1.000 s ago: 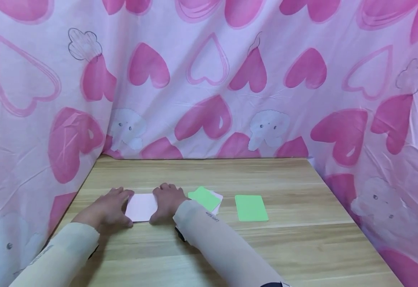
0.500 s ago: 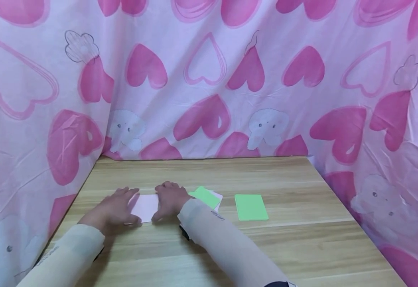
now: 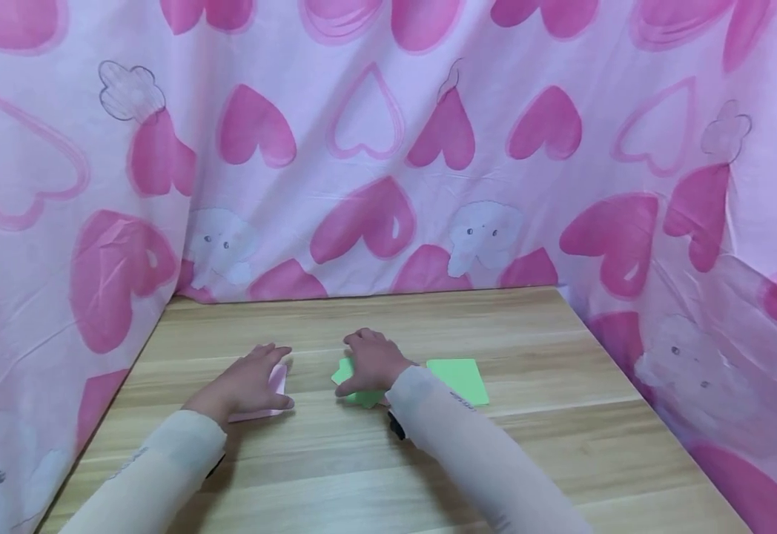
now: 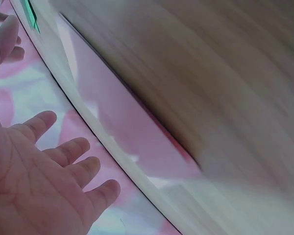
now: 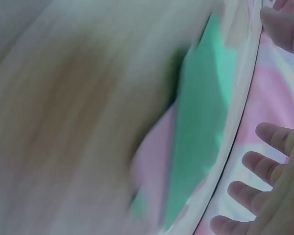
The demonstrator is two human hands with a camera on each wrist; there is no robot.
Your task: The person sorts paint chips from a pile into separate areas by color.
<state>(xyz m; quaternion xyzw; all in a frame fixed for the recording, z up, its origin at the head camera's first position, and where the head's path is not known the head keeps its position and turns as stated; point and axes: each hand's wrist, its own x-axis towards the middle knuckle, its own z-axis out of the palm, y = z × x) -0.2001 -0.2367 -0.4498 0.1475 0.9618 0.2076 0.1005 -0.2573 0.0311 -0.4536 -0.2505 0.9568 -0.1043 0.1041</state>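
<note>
**Two hands, two sets of cards**

Two hands lie palm-down on the table, well apart. The left hand rests on a pink card that lies flat near the table's left side; its fingers reach forward, straight and relaxed, and pinch nothing. Only the card's right edge and near corner show past the hand in the head view.

The right hand covers a small pile with a green card on top, near the middle of the table. Its fingers are spread and lie loosely over the pile (the right wrist view, though blurred, shows a pink card under the green one). A green corner sticks out on the hand's left, another below it by the thumb.

Just right of that hand a single green sheet lies flat, partly hidden by the sleeve. Pink heart-print cloth hangs behind and at both sides of the table.
</note>
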